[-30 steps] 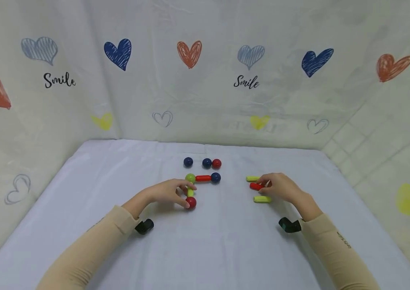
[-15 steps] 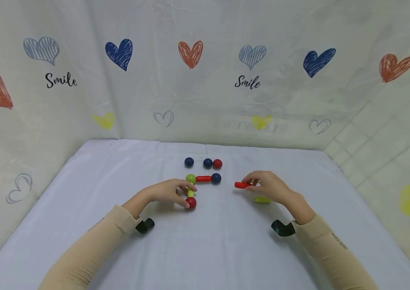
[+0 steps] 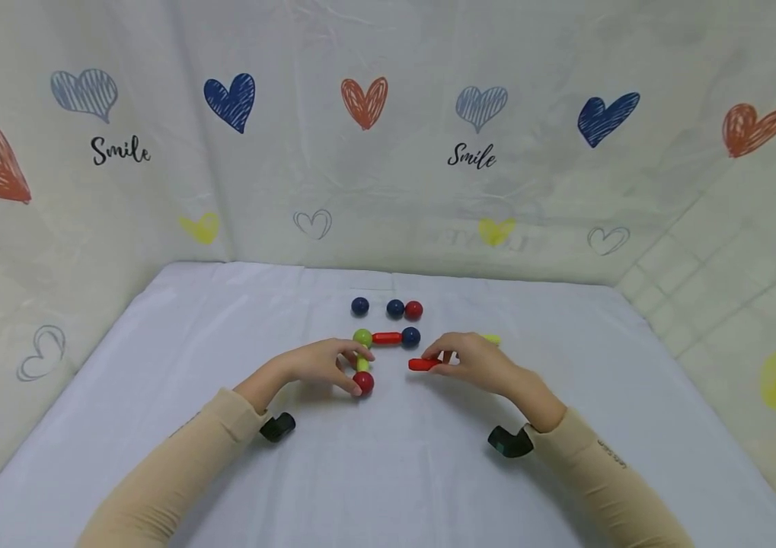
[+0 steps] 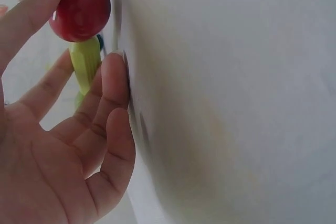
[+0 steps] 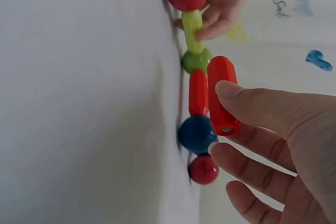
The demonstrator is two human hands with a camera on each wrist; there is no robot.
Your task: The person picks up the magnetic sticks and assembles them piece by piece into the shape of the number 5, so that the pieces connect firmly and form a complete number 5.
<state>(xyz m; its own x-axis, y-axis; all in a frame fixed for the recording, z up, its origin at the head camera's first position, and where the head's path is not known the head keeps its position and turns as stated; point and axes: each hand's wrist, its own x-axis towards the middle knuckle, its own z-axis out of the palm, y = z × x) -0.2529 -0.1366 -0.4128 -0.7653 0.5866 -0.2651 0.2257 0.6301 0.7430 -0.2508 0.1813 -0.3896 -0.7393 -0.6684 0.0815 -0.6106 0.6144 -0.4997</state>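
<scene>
balls (image 3: 363, 383): 3 blue, 2 red, 1 green | rods (image 3: 420, 364): 2 red, 2 yellow visible | hands (image 3: 477, 361): 2

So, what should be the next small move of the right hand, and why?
Perhaps bring the held red rod left to the near red ball: the right hand pinches the rod, its free end points that way, and the left hand steadies the ball.
</scene>
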